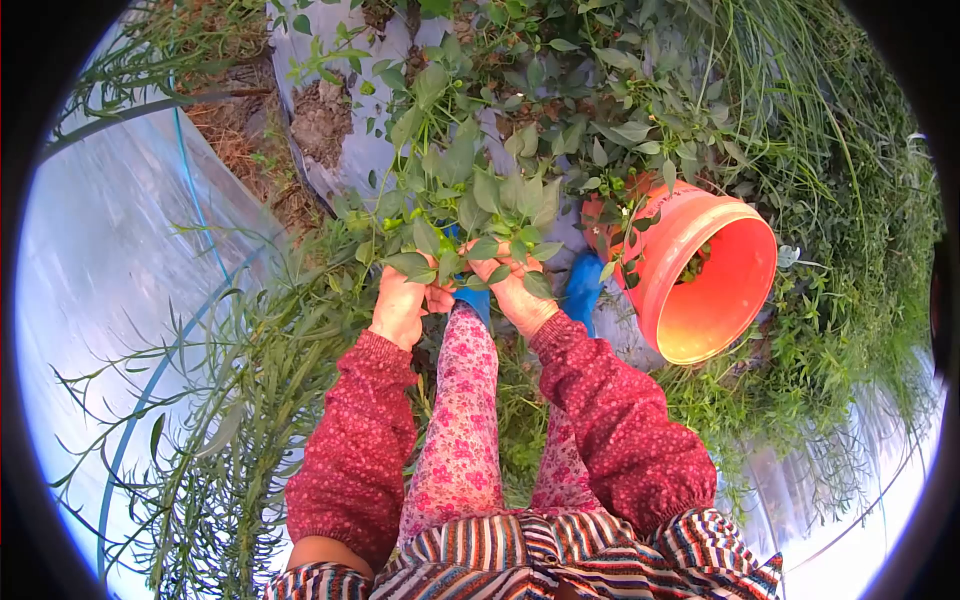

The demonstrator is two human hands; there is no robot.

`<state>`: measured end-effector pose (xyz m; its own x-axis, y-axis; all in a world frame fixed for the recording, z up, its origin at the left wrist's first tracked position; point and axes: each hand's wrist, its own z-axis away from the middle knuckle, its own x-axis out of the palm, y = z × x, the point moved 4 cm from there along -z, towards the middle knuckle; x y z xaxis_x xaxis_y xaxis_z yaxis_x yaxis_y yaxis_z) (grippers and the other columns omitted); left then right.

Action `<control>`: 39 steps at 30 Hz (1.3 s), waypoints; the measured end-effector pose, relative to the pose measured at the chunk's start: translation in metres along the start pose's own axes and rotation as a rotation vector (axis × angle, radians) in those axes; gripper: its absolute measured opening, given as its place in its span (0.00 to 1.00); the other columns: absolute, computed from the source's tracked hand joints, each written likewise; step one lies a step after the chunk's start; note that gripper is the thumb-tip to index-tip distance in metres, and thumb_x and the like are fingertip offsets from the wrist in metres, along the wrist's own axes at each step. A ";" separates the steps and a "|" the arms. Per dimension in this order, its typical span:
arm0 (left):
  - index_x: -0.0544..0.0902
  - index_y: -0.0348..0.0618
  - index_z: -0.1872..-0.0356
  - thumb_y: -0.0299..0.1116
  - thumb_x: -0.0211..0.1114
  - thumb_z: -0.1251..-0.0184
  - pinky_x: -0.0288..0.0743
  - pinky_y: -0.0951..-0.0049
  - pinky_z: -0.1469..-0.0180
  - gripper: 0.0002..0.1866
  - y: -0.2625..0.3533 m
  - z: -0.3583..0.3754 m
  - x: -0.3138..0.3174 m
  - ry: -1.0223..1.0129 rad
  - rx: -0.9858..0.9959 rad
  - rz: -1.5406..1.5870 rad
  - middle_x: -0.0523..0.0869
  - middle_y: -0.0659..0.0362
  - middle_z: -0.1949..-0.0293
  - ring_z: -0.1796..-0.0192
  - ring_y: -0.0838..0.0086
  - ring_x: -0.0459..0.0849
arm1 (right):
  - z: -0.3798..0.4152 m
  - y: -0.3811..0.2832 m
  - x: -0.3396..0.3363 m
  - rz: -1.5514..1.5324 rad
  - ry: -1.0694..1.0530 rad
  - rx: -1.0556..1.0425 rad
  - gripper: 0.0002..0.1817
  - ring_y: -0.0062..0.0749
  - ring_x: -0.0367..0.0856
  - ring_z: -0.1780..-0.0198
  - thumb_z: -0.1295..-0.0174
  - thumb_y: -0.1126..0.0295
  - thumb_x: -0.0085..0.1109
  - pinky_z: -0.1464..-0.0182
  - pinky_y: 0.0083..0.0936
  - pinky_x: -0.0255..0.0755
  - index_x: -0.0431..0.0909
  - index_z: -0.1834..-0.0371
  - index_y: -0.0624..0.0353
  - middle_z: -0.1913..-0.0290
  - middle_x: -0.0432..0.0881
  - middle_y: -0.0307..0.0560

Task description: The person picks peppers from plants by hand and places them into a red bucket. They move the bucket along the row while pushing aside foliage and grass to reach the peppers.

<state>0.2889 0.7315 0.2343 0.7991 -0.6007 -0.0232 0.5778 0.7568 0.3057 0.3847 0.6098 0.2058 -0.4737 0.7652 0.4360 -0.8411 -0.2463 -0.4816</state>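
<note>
Left hand (402, 302): was at leaves (487, 193) — fingers partly hidden, couldn't tell grip.
Right hand (515, 290): likewise.
Bucket (722, 300): lay tilted, 3 o'clock of hands, green produce (693, 265) inside.

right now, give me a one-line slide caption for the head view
Bare left hand and bare right hand among broad green leaves, beside a tilted, round, orange-red bucket.

head-worn view | from above | faces forward, steeply down | near left hand (403, 303), right hand (514, 290)
</note>
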 end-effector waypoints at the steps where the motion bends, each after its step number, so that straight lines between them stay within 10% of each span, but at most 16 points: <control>1: 0.78 0.39 0.63 0.38 0.55 0.34 0.76 0.74 0.77 0.11 0.004 0.001 0.001 -0.013 -0.041 -0.070 0.82 0.56 0.76 0.79 0.74 0.80 | 0.001 -0.003 0.000 0.001 0.000 0.002 0.11 0.27 0.76 0.52 0.38 0.75 0.53 0.47 0.22 0.70 0.74 0.53 0.64 0.54 0.78 0.47; 7: 0.78 0.35 0.60 0.37 0.52 0.32 0.75 0.76 0.76 0.14 -0.004 0.017 0.011 -0.173 -0.231 -0.117 0.83 0.58 0.73 0.79 0.78 0.78 | 0.000 -0.008 0.000 -0.143 -0.039 -0.079 0.09 0.26 0.77 0.54 0.37 0.72 0.53 0.48 0.24 0.71 0.75 0.56 0.63 0.56 0.79 0.44; 11: 0.76 0.42 0.51 0.20 0.55 0.37 0.71 0.82 0.69 0.13 -0.004 0.002 -0.011 0.094 0.585 -0.296 0.80 0.64 0.64 0.70 0.82 0.77 | 0.002 -0.011 -0.005 -0.131 0.104 0.027 0.09 0.25 0.78 0.57 0.39 0.74 0.55 0.50 0.24 0.74 0.75 0.56 0.64 0.57 0.79 0.43; 12: 0.76 0.42 0.51 0.16 0.56 0.41 0.70 0.81 0.61 0.17 0.021 0.016 -0.008 0.188 0.464 -0.508 0.79 0.63 0.63 0.63 0.81 0.77 | -0.001 -0.006 -0.007 -0.104 0.052 0.004 0.10 0.27 0.78 0.56 0.39 0.75 0.53 0.50 0.25 0.73 0.74 0.55 0.64 0.56 0.79 0.45; 13: 0.77 0.42 0.52 0.15 0.57 0.47 0.71 0.76 0.57 0.20 0.040 0.021 0.001 0.179 0.877 -0.633 0.79 0.60 0.59 0.59 0.76 0.77 | -0.004 -0.001 -0.009 -0.078 -0.002 -0.019 0.10 0.29 0.78 0.55 0.39 0.75 0.52 0.49 0.26 0.73 0.73 0.55 0.65 0.55 0.79 0.46; 15: 0.78 0.40 0.57 0.16 0.59 0.55 0.73 0.70 0.58 0.20 0.063 0.027 0.020 -0.038 1.016 -0.856 0.77 0.56 0.56 0.58 0.69 0.78 | -0.014 0.016 -0.014 -0.162 -0.063 -0.032 0.11 0.25 0.78 0.56 0.37 0.69 0.54 0.53 0.24 0.74 0.74 0.55 0.62 0.57 0.79 0.42; 21: 0.77 0.36 0.65 0.22 0.64 0.60 0.75 0.62 0.58 0.15 0.050 0.030 0.040 -0.030 1.152 -1.527 0.76 0.51 0.55 0.57 0.58 0.77 | -0.015 0.029 -0.008 -0.597 -0.283 -0.109 0.12 0.22 0.77 0.54 0.35 0.66 0.53 0.50 0.22 0.70 0.75 0.53 0.60 0.59 0.80 0.38; 23: 0.78 0.37 0.65 0.25 0.65 0.59 0.75 0.62 0.60 0.14 0.044 0.040 0.040 0.021 1.179 -1.522 0.78 0.51 0.59 0.61 0.58 0.78 | -0.009 0.024 -0.007 -0.013 -0.201 -0.237 0.11 0.34 0.74 0.48 0.36 0.72 0.48 0.42 0.26 0.67 0.71 0.53 0.66 0.52 0.76 0.50; 25: 0.79 0.37 0.66 0.29 0.65 0.57 0.76 0.59 0.62 0.13 0.032 0.040 0.032 0.032 0.774 -1.414 0.80 0.52 0.66 0.65 0.55 0.80 | 0.001 0.012 0.002 0.339 -0.176 -0.369 0.11 0.38 0.73 0.47 0.36 0.75 0.47 0.39 0.27 0.67 0.69 0.53 0.68 0.50 0.74 0.54; 27: 0.79 0.37 0.73 0.33 0.65 0.52 0.74 0.64 0.69 0.10 0.028 0.044 0.026 0.073 0.743 -1.225 0.79 0.56 0.77 0.75 0.64 0.79 | -0.003 0.041 0.007 -1.124 -0.062 0.267 0.11 0.30 0.76 0.51 0.38 0.80 0.47 0.44 0.22 0.70 0.69 0.53 0.67 0.53 0.76 0.50; 30: 0.74 0.40 0.86 0.35 0.65 0.47 0.62 0.79 0.75 0.15 0.016 0.061 0.024 -0.164 0.055 -0.625 0.71 0.67 0.85 0.79 0.85 0.68 | -0.005 0.035 0.006 -0.722 -0.146 -0.009 0.12 0.24 0.76 0.54 0.41 0.83 0.48 0.49 0.20 0.71 0.70 0.53 0.65 0.56 0.78 0.47; 33: 0.72 0.40 0.73 0.27 0.62 0.45 0.74 0.75 0.75 0.06 0.018 0.075 0.028 -0.288 0.001 -0.265 0.80 0.58 0.77 0.77 0.76 0.79 | -0.005 0.038 0.009 -0.444 -0.047 -0.156 0.12 0.23 0.76 0.55 0.43 0.83 0.52 0.52 0.19 0.70 0.73 0.55 0.65 0.58 0.79 0.46; 35: 0.69 0.41 0.64 0.21 0.55 0.43 0.77 0.73 0.74 0.07 0.047 0.057 0.002 -0.132 0.172 -0.201 0.81 0.54 0.73 0.75 0.72 0.81 | 0.000 0.050 0.014 -0.594 -0.099 0.104 0.08 0.23 0.77 0.56 0.43 0.81 0.54 0.55 0.20 0.71 0.74 0.60 0.63 0.58 0.79 0.45; 39: 0.66 0.43 0.39 0.20 0.54 0.47 0.75 0.74 0.64 0.29 0.117 0.029 0.014 -0.113 0.640 -0.832 0.82 0.58 0.63 0.67 0.74 0.81 | 0.015 0.000 0.029 1.023 -0.192 -0.642 0.13 0.43 0.78 0.60 0.62 0.76 0.61 0.59 0.32 0.74 0.78 0.68 0.57 0.68 0.78 0.44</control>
<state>0.3628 0.8044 0.2973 0.1519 -0.9135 -0.3775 0.7151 -0.1621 0.6800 0.3674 0.6238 0.2299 -0.9176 0.2770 -0.2851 0.1981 -0.3031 -0.9322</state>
